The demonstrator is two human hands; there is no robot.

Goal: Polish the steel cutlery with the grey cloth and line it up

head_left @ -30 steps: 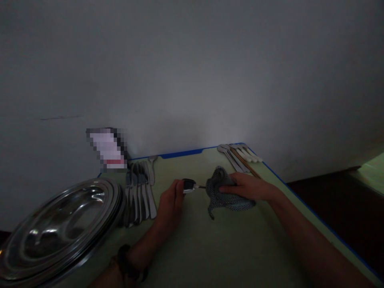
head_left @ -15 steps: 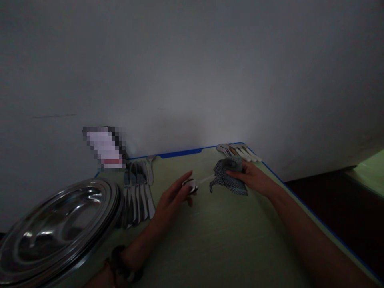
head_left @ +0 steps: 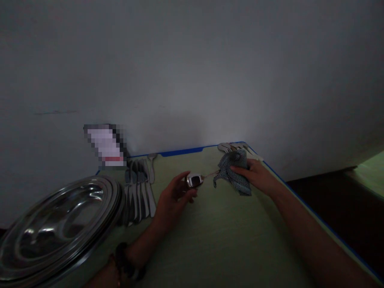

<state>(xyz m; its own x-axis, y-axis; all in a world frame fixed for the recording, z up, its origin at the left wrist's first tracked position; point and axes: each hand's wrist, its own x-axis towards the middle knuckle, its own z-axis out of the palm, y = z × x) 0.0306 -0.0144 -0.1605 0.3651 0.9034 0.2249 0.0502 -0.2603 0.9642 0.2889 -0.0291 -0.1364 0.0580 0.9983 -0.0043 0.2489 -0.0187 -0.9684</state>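
Over the middle of the table, my left hand [head_left: 177,196] grips a metal spoon [head_left: 195,181] at its bowl end, fingers and thumb closed about the bowl's edge. The spoon's thin handle points right and disappears into a dark checked cloth [head_left: 234,173]. My right hand [head_left: 258,176] is closed on that cloth, thumb on top. How far the handle reaches inside the folds is hidden. Just behind the cloth, partly covered by it, lies a group of spoons and forks [head_left: 226,147] with pale handles.
At the left stands a stack of shiny metal plates [head_left: 90,186]. A row of several knives and forks [head_left: 139,200] lies beside it, with a spoon [head_left: 152,170] at the row's right. A blurred-out phone-like object [head_left: 105,144] leans on the wall behind the blue-edged green table [head_left: 228,240].
The spoon in my left hand has turned, so its bowl now faces me more. My left hand has shifted slightly right and up. The cloth has moved slightly right with my right hand.
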